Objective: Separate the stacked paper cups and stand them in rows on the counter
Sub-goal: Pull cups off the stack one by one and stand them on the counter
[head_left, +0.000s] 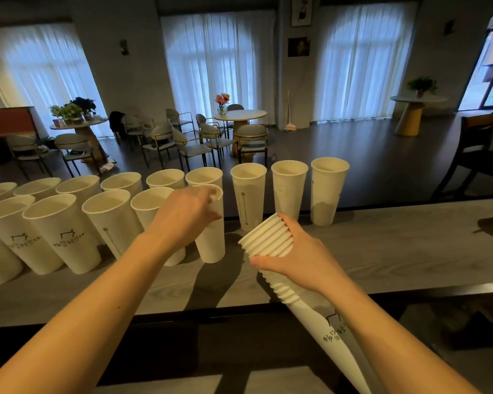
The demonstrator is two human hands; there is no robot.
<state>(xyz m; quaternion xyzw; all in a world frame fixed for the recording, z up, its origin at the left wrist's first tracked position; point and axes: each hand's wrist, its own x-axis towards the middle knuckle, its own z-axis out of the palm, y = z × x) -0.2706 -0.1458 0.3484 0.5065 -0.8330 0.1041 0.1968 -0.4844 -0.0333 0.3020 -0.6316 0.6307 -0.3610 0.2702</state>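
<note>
While the right hand [292, 253] grips the stack [271, 240] (tilted), the left hand [187, 213] clasps a cup [211, 243].

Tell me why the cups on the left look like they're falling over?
Head view: the wide-angle lens bends the picture's edges, so the left cups seem to lean outward while standing on the counter; bright curtained windows behind throw shadows toward the camera.

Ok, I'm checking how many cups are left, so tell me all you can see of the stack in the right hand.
The stack of paper cups is white, nested, with ribbed rims showing. It lies tilted, mouths toward the rows, base toward the person. The right hand grips it near the rims. Dark printed marks show on its outermost cup.
</note>
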